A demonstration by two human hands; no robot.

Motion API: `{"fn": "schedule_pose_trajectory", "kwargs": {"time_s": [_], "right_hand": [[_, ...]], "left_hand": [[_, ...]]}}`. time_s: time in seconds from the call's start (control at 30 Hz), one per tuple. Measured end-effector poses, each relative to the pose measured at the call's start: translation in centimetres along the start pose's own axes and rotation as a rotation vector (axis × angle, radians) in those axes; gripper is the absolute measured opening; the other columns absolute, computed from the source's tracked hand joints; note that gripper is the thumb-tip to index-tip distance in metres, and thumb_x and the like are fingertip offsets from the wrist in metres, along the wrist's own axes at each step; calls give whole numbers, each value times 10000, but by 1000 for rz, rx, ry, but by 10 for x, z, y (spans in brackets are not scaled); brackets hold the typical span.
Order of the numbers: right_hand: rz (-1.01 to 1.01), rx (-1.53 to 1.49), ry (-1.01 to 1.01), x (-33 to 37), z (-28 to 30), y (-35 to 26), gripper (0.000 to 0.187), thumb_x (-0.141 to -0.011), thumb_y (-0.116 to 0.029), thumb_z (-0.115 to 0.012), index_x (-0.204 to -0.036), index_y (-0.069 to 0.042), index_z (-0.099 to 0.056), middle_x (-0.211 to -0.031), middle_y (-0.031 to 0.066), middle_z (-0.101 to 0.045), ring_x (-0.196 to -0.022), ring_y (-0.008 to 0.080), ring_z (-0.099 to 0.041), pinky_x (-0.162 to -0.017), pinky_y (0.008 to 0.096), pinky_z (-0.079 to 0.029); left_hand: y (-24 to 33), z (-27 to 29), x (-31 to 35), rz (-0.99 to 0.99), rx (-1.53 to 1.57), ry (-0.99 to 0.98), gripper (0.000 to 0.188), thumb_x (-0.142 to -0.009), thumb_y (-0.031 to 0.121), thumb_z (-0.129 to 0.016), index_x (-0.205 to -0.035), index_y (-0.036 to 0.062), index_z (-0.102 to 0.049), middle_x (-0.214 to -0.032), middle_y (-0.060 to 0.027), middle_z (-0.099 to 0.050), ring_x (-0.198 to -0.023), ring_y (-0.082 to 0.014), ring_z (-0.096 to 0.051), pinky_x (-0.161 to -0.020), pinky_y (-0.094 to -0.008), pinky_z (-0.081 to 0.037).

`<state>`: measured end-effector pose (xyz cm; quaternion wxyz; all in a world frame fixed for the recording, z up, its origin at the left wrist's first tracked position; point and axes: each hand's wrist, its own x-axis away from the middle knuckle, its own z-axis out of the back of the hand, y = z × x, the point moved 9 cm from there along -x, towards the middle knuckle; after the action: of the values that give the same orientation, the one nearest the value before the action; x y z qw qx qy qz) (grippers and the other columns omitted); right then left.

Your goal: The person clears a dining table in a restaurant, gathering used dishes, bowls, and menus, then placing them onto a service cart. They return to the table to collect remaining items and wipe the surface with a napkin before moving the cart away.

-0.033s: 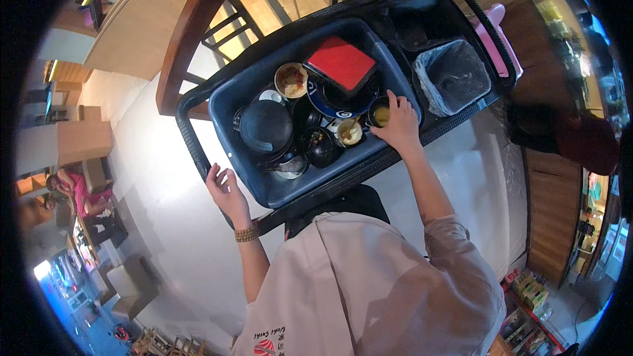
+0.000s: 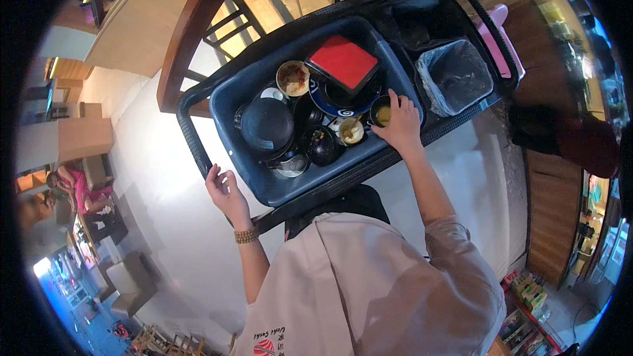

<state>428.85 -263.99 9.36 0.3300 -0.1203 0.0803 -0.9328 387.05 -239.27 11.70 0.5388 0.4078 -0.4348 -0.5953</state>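
Observation:
My right hand grips a small dark cup with yellowish liquid in it, thumb and fingers about its rim, inside the right end of a blue-grey tub. My left hand is open by the tub's near left corner, next to the cart's black handle, fingers loosely apart; I cannot tell if it touches the cart. Beside the cup sit a small cream bowl with leftovers and a black bowl. Behind lie a red-topped box, a blue patterned plate and a light bowl with food remains.
Dark stacked bowls fill the tub's left part. The tub rests on a black cart, whose right end holds a bin lined with a clear bag. A wooden railing stands behind the cart. Seated people are far left.

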Motion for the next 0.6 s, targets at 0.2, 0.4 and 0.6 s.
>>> {"fn": "schedule_pose_trajectory", "kwargs": {"time_s": [0.2,0.4,0.6], "right_hand": [[106,-10,233,12,19,-13,1013,-633,-412,-878,-1450,-53,-398,-1392,200,-476,-1295,366,-435,-1082,484,-360],[75,-416,522,44,48,-13,679,-763,-176,-793,-1353,-39,-488,-1242,173,-567,-1160,352,-527,-1011,445,-418],[272,-638,495,100,19,-145,456,-820,-93,-742,-1242,-35,-580,-1000,101,-632,-928,232,-611,-808,358,-491]], "left_hand": [[8,97,19,-94,-412,255,269,-958,165,-639,-1189,29,-623,-1019,-69,-607,-915,-148,-547,-743,-292,-468],[-278,260,114,606,-443,218,314,-1009,304,-536,-1109,17,-613,-922,-73,-625,-776,-187,-576,-670,-345,-487],[-385,233,374,1205,-273,-557,320,-992,351,-486,-1006,62,-624,-858,-80,-640,-711,-202,-608,-618,-382,-519]]}}
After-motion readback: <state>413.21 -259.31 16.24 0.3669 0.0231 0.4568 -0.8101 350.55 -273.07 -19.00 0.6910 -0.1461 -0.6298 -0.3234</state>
